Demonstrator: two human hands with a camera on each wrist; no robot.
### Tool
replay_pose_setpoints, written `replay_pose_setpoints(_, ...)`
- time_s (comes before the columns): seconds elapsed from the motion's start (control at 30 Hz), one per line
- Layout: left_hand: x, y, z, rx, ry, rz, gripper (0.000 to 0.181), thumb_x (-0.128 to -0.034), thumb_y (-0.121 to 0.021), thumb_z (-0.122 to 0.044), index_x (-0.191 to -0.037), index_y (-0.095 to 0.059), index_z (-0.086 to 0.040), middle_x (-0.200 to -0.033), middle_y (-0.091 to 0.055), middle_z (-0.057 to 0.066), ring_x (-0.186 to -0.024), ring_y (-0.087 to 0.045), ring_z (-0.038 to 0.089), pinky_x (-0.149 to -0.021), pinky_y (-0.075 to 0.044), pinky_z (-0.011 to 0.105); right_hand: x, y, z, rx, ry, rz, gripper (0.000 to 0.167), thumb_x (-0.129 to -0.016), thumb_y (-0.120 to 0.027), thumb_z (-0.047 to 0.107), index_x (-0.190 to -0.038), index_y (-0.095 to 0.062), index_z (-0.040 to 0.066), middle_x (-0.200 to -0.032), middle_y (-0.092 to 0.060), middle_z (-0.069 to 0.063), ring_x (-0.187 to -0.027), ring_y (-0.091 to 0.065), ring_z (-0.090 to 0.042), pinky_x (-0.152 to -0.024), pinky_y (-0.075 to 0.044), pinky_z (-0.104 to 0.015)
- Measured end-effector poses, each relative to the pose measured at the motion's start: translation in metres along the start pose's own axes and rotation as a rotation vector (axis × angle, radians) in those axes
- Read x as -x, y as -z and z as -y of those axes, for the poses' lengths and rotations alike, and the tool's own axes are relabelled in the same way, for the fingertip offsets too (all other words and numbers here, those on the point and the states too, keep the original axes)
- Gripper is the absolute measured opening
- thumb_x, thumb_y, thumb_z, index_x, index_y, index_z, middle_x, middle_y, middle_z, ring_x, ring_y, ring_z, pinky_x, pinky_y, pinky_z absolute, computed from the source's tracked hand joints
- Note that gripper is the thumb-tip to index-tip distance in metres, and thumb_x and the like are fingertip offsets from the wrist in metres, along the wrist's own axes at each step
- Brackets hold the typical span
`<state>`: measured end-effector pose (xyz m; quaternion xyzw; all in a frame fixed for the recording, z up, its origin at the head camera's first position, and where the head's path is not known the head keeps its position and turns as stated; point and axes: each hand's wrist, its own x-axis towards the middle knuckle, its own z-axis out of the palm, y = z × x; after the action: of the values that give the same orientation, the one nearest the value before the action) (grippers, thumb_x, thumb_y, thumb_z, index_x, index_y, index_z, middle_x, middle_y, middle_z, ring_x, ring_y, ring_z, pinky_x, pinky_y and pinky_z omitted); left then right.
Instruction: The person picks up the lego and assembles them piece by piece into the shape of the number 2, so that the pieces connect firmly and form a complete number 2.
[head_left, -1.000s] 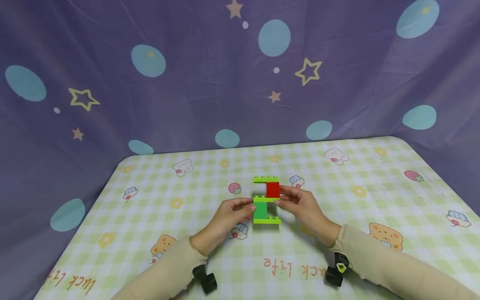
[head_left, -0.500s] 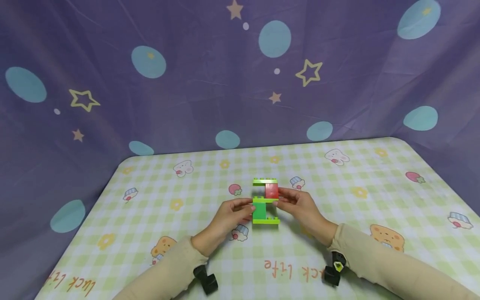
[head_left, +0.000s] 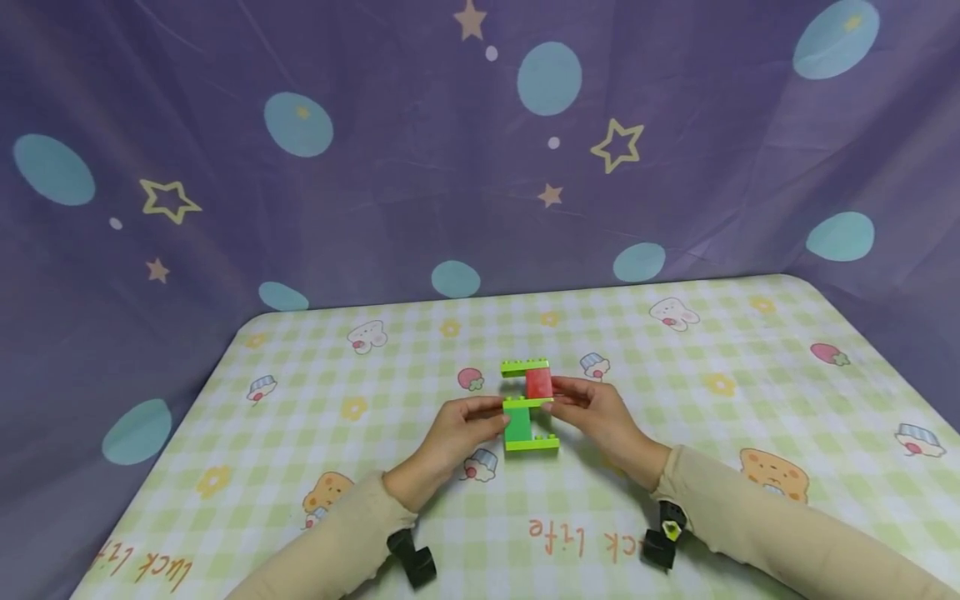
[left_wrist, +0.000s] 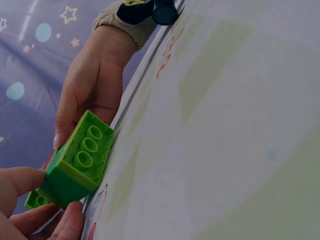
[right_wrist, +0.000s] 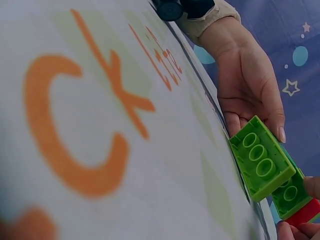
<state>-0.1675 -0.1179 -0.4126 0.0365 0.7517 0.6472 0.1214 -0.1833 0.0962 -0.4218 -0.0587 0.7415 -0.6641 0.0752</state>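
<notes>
Both hands hold a zigzag stack of toy building bricks in the head view. Its flat lime bricks lie at the top, middle and bottom. A green brick joins the lower two on the left; a red brick joins the upper two on the right. My left hand pinches the green brick between thumb and fingers. At the red brick's right side, my right hand grips with its thumb near the middle lime brick. Both wrist views show the bottom lime brick's hollow underside, with round tubes.
A checked tablecloth printed with cakes, flowers and lettering covers the table. Behind it hangs a purple curtain with stars and blue ovals. Small black devices sit at both wrists.
The upper part of the stack has shifted slightly left and leans that way, with the right hand following. The red brick's face looks paler than at first. The left hand stays nearly in place.
</notes>
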Motion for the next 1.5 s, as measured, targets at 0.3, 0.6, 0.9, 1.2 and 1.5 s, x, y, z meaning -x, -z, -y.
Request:
replay_pose_setpoints(0.3,-0.0031,-0.0002,0.0019,-0.024,-0.033,-0.007,0.034,-0.0874,-0.066,-0.005,-0.12,-0.062,0.004,-0.118,-0.063,0.018,-0.091,-0.064,0.015,-0.077,-0.053,0.025,-0.0012,-0.0005,-0.0013,-0.015,-0.033,0.012,0.045,-0.085,-0.069,0.007,-0.124,-0.057,-0.008,-0.118,-0.063,-0.02,-0.104,-0.063,-0.023,-0.083,-0.05,-0.02)
replay_pose_setpoints(0.6,-0.0051,-0.0006,0.0002,-0.075,-0.038,-0.027,0.035,-0.0866,-0.067,-0.007,-0.12,-0.063,0.002,-0.119,-0.063,0.017,-0.089,-0.064,0.014,-0.077,-0.052,0.023,0.0002,0.0009,0.0023,0.001,-0.052,0.01,0.042,-0.087,-0.067,0.009,-0.124,-0.057,-0.008,-0.12,-0.061,-0.021,-0.11,-0.06,-0.025,-0.087,-0.049,-0.023)
replay_pose_setpoints(0.9,-0.0067,-0.0006,-0.0004,-0.105,-0.023,-0.019,0.034,-0.0869,-0.067,-0.008,-0.12,-0.064,0.0,-0.12,-0.063,0.015,-0.086,-0.062,0.01,-0.077,-0.051,0.023,0.0012,0.0044,0.0026,0.04,-0.035,0.029,0.037,-0.089,-0.065,0.011,-0.121,-0.06,-0.007,-0.118,-0.063,-0.018,-0.117,-0.056,-0.026,-0.093,-0.047,-0.029)
replay_pose_setpoints(1.2,-0.0082,-0.0017,-0.0014,-0.115,-0.041,-0.002,0.034,-0.0869,-0.067,-0.007,-0.119,-0.064,0.002,-0.117,-0.064,0.016,-0.088,-0.063,0.013,-0.077,-0.051,0.024,-0.0004,0.007,0.0002,0.039,-0.031,0.009,0.036,-0.089,-0.064,0.009,-0.12,-0.06,-0.008,-0.117,-0.063,-0.02,-0.114,-0.057,-0.027,-0.09,-0.049,-0.026)
replay_pose_setpoints(1.5,-0.0079,-0.0016,-0.0037,-0.122,-0.021,0.004,0.032,-0.0872,-0.065,-0.003,-0.118,-0.063,0.005,-0.117,-0.064,0.019,-0.086,-0.062,0.012,-0.075,-0.051,0.024,0.0,0.0052,-0.0033,0.031,-0.014,0.001,0.033,-0.09,-0.062,0.005,-0.12,-0.059,-0.01,-0.117,-0.062,-0.022,-0.112,-0.058,-0.029,-0.085,-0.05,-0.021)
